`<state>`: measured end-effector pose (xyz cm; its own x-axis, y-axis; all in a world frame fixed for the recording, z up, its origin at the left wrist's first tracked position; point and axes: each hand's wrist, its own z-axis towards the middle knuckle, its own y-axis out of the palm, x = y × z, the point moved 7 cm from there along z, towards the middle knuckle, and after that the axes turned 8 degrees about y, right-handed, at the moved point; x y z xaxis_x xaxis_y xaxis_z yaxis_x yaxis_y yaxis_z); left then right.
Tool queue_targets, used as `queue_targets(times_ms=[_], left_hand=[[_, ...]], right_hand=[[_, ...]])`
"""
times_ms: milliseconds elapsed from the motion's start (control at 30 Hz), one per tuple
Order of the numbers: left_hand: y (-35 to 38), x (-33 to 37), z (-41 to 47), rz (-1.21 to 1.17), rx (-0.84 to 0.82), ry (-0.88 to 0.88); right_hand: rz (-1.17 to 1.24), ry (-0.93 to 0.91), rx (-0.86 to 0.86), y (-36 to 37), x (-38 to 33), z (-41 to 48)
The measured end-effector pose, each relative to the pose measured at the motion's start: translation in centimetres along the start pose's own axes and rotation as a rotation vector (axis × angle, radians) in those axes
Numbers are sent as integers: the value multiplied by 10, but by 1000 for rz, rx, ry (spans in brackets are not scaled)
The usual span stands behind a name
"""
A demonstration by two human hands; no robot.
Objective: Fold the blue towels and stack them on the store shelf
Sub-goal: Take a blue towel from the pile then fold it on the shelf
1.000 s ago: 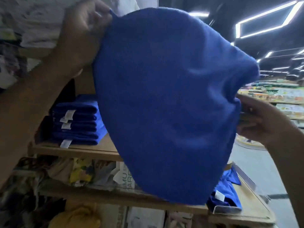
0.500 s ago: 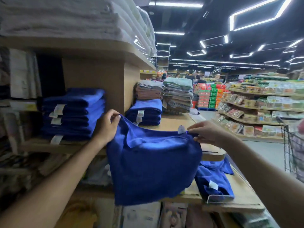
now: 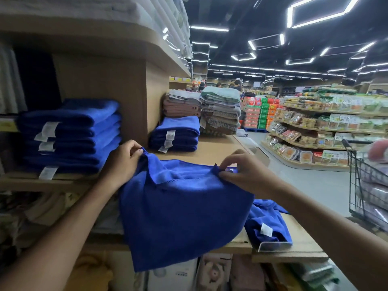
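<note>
Both hands — left hand (image 3: 123, 159), right hand (image 3: 241, 173) — pinch the towel's (image 3: 184, 217) top corners, draping it over the shelf (image 3: 210, 152) edge — likely squaring it for folding.

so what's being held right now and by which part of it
One blue towel, held by its top edge: the left hand pinches the upper left corner and the right hand pinches the upper right corner. The rest hangs down.

Wooden shelf (image 3: 210, 153) — left towel stack (image 3: 69, 135), right towel stack (image 3: 176, 133); loose blue towel (image 3: 182, 217) draped over edge.
</note>
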<state>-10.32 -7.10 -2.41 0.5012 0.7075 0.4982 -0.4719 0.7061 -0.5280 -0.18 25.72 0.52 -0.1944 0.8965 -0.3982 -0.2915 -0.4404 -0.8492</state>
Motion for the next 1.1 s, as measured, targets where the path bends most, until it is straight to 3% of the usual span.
queue_targets(times_ms=[133,167,233,300,367,433,533,600,733,800,933,1100], left_hand=[[0,-2,-1,22,12,-10],[0,-2,-1,28,15,-11],[0,-1,-1,35,19,5],[1,1,-1,34,14,26],[1,2,-2,33,10,36],[2,4,-2,29,8,48],[2,7,-2,39,4,70],[1,8,-2,52,7,86],[2,5,-2,55,13,87],[2,4,-2,63,15,83],[3,3,-1,63,23,86],[-3,7,-3,41,84,117]], right_hand=[[241,-196,34,-29,-29,-22],[439,-211,-83,-33,-34,-31],[991,-190,-474,-35,-44,-55],[1259,-99,-746,-32,-47,-77],[1186,104,-713,-21,-28,-80],[913,282,-527,-9,3,-75],[323,312,-227,-8,35,-64],[103,302,-87,-8,46,-62],[29,301,175,-22,53,-59],[-15,301,227,-29,54,-55],[-138,354,106,-22,56,-42],[-42,363,126,-18,63,-35]])
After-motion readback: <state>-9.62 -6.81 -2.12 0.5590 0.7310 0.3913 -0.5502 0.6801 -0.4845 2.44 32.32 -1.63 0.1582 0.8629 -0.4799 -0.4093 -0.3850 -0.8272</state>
